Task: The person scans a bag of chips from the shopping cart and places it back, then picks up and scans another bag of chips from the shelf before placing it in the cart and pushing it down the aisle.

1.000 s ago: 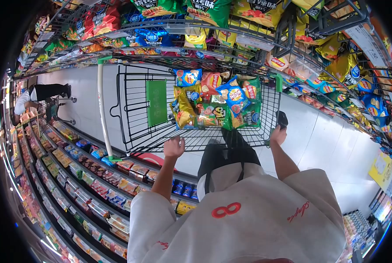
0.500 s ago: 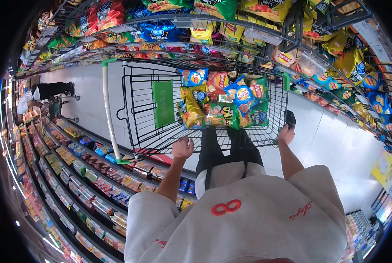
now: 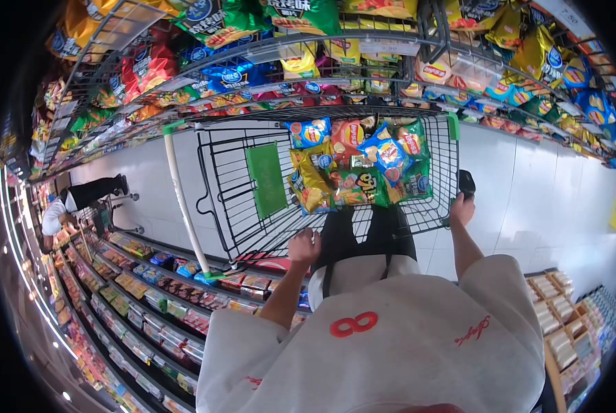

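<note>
Gripping the near edge of a wire shopping cart point(image 3: 253, 227), the left hand point(image 3: 305, 246) has its fingers curled down over the rim, closed on the wire. On the cart's right near corner the right hand point(image 3: 461, 208) is wrapped around a dark handle end point(image 3: 466, 183), fingers shut round it. Both arms come out of a pale, loose shirt point(image 3: 383, 337) with a red figure eight on it, which fills the near part of the view.

Inside the cart, on its right half, lies a heap of snack bags point(image 3: 359, 168): blue, yellow, red and green packets pressed against each other and against the cart's far and right walls. Left of the heap, a flat green panel point(image 3: 266, 180) lies tilted on the cart's wire floor. A pale bar with green end caps point(image 3: 184, 199) runs along the cart's left side, from far to near.

Beyond the cart's far end, wire shelves point(image 3: 335, 51) hold rows of more crisp packets in many colours, stretching off to the right as well. To the left and near, low shelves point(image 3: 136, 303) carry small boxed goods in long rows. Between the two runs a pale tiled floor point(image 3: 542, 199). Far off on the left, another person point(image 3: 74, 203) in a white top and dark trousers bends over those low shelves, well apart from the cart.
</note>
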